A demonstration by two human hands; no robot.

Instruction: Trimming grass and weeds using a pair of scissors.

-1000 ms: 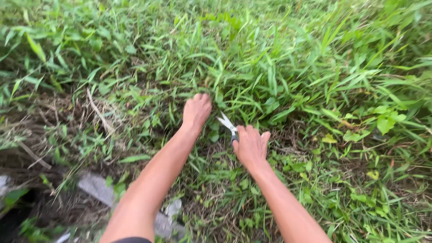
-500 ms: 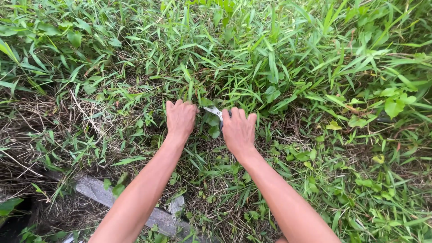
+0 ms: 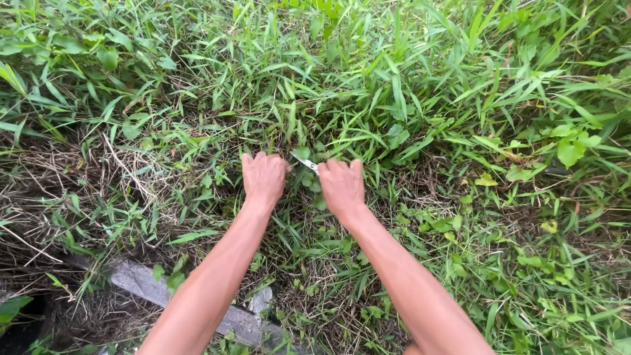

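Note:
Both my arms reach forward into thick green grass (image 3: 368, 85). My left hand (image 3: 263, 177) is closed around a tuft of grass stems low at the ground. Just to its right, my right hand (image 3: 342, 187) grips a pair of small metal scissors (image 3: 306, 164); only the silver blade tips show between the two hands, pointing left toward the held tuft. The scissors' handles are hidden under my fingers.
Dry brown stalks and cut straw (image 3: 59, 190) cover the ground at left. A grey stone or concrete slab (image 3: 141, 279) lies near my left forearm at the bottom. Broad-leaved weeds (image 3: 568, 148) grow at right.
Both hands have drawn closer together and lower into the grass. The scissors, clearly open a second ago, now show only short blade tips by the left hand.

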